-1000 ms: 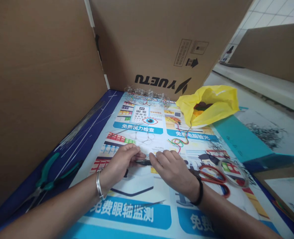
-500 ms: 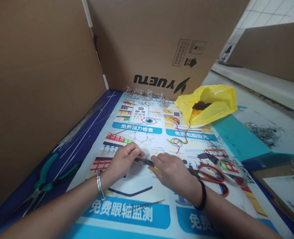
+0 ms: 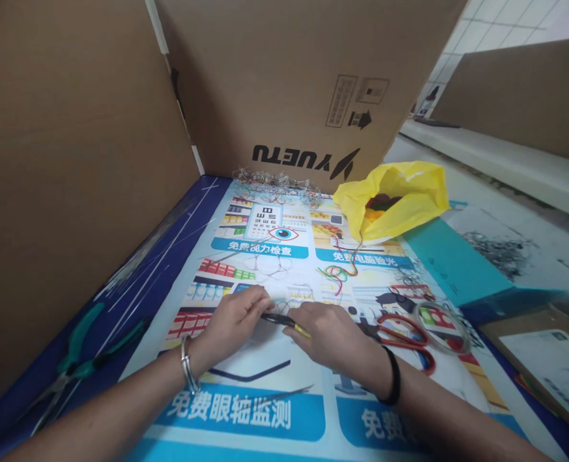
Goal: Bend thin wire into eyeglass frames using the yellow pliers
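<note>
Over the middle of the printed poster, my right hand [image 3: 330, 330] is closed around a small pair of pliers [image 3: 279, 319] with dark metal jaws and a yellow handle. The jaws point left, to the fingertips of my left hand [image 3: 240, 317]. My left thumb and fingers are pinched together on a thin wire [image 3: 285, 303], part of which loops up between the two hands. The fingers hide where the jaws meet the wire. Red-handled scissors [image 3: 409, 340] lie just right of my right wrist.
Teal-handled pliers [image 3: 79, 353] lie at the left. Tangled wire pieces [image 3: 279, 183] line the back cardboard wall [image 3: 303, 77]. A yellow bag [image 3: 409, 199] stands open at the back right, near coloured cords [image 3: 342, 273]. A clear round spool [image 3: 445, 327] sits beside the scissors.
The pliers have turned slightly in my right hand, so more of the yellow handle shows. Both hands stay close together. The whole view has shifted a little.
</note>
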The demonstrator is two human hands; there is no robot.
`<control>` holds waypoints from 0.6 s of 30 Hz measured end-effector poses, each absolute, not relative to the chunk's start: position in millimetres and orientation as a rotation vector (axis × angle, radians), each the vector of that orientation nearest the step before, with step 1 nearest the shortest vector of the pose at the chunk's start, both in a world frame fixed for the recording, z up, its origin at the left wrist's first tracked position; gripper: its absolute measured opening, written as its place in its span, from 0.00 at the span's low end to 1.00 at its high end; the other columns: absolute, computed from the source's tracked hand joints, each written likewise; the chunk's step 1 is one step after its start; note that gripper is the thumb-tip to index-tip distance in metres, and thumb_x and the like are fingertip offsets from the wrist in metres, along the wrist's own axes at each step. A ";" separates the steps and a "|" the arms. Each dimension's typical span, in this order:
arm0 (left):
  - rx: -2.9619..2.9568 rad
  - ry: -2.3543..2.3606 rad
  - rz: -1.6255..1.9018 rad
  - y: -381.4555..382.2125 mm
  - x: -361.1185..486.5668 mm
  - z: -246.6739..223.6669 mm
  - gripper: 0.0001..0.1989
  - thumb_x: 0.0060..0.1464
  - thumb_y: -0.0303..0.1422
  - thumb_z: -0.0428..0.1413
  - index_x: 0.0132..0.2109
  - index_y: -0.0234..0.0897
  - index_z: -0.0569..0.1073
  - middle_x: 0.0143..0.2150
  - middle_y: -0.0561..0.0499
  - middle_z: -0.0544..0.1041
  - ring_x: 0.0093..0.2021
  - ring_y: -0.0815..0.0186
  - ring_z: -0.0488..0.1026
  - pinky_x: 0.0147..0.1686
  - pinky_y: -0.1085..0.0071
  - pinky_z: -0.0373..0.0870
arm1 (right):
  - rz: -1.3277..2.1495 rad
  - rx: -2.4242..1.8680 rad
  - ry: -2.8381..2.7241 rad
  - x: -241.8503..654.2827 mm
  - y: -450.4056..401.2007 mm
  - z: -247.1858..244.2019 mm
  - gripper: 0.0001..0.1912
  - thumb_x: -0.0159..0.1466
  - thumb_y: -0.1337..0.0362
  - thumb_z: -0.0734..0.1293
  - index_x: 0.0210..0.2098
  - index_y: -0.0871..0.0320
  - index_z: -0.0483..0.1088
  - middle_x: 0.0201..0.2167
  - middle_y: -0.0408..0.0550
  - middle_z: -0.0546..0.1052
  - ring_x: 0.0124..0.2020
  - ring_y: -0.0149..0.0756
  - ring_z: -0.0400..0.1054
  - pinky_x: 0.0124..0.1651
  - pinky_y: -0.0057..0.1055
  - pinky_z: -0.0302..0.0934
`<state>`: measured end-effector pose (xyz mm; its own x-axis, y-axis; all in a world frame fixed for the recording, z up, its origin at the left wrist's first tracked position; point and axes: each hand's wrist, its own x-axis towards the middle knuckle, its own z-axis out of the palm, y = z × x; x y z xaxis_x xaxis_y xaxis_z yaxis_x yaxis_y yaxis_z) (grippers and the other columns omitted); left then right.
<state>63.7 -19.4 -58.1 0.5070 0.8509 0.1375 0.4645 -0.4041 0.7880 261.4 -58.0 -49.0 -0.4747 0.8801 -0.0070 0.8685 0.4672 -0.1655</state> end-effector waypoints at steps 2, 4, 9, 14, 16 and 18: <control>2.045 1.079 0.703 -19.2 63.5 -58.8 0.14 0.61 0.36 0.44 0.34 0.37 0.71 0.30 0.53 0.73 0.30 0.69 0.69 0.32 0.73 0.62 | 0.195 -1.560 -2.622 260.6 -58.6 -50.4 0.14 0.65 0.55 0.58 0.40 0.56 0.69 0.33 0.47 0.74 0.35 0.37 0.68 0.35 0.30 0.56; 2.034 1.101 0.723 -17.2 62.7 -59.1 0.14 0.60 0.36 0.44 0.33 0.37 0.71 0.30 0.53 0.74 0.31 0.68 0.69 0.32 0.73 0.63 | 0.149 -1.537 -2.622 260.9 -58.3 -52.3 0.14 0.65 0.55 0.58 0.41 0.56 0.68 0.34 0.48 0.74 0.37 0.38 0.67 0.36 0.31 0.57; 1.847 1.298 0.829 1.1 53.8 -60.2 0.12 0.58 0.37 0.46 0.32 0.37 0.69 0.25 0.55 0.73 0.28 0.68 0.70 0.31 0.74 0.64 | 0.032 -1.504 -2.571 273.2 -50.2 -53.6 0.16 0.64 0.54 0.59 0.45 0.57 0.68 0.37 0.51 0.73 0.41 0.39 0.65 0.43 0.33 0.57; 1.828 1.456 0.780 22.6 40.0 -59.8 0.13 0.55 0.37 0.47 0.26 0.37 0.67 0.19 0.57 0.68 0.21 0.70 0.63 0.22 0.75 0.57 | -0.112 -1.746 -2.495 297.4 -35.4 -45.3 0.16 0.64 0.55 0.59 0.44 0.59 0.69 0.38 0.53 0.73 0.43 0.41 0.65 0.44 0.33 0.57; 1.873 1.453 0.709 27.5 36.2 -59.5 0.13 0.53 0.36 0.47 0.24 0.37 0.66 0.20 0.57 0.69 0.21 0.71 0.63 0.23 0.75 0.57 | -0.171 -1.831 -2.523 307.0 -30.6 -41.3 0.15 0.63 0.57 0.59 0.42 0.59 0.69 0.38 0.53 0.73 0.42 0.42 0.65 0.44 0.34 0.57; 1.915 1.445 0.611 30.7 33.6 -60.2 0.13 0.52 0.35 0.47 0.23 0.37 0.65 0.20 0.57 0.68 0.21 0.70 0.62 0.23 0.75 0.56 | -0.205 -1.903 -2.555 314.8 -27.7 -37.9 0.14 0.63 0.58 0.60 0.41 0.60 0.70 0.37 0.53 0.73 0.41 0.42 0.66 0.42 0.34 0.57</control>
